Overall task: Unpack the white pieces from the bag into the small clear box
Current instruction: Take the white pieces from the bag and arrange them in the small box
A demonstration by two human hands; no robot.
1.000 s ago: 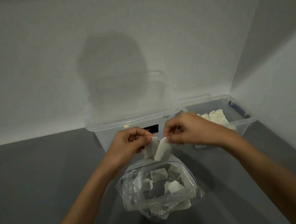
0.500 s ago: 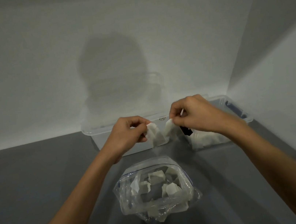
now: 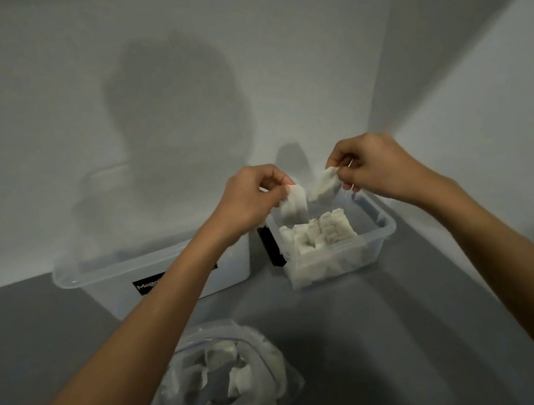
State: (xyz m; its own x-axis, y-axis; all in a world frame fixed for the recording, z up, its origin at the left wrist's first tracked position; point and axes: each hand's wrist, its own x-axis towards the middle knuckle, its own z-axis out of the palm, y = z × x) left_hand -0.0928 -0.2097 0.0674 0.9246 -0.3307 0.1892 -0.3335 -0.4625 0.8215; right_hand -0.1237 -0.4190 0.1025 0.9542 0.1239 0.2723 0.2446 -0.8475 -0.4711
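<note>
Bag (image 3: 266,369) sits nearest us on the tabletop (image 3: 366,343), loose pieces (image 3: 219,358) in it. Behind it: large box (image 3: 97,279) at left, small box (image 3: 380,230) just beside it at right, stacked pieces (image 3: 318,232) inside. Above it, our left hand (image 3: 251,197) holds the left piece (image 3: 294,208), our right hand (image 3: 374,165) the right piece (image 3: 325,186).

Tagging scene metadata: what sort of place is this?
Likely a bare indoor staging corner, not a home kitchen: plain white walls meet at a corner, and a grey surface holds a large clear box, a small clear box and a bag of white pieces.
</note>
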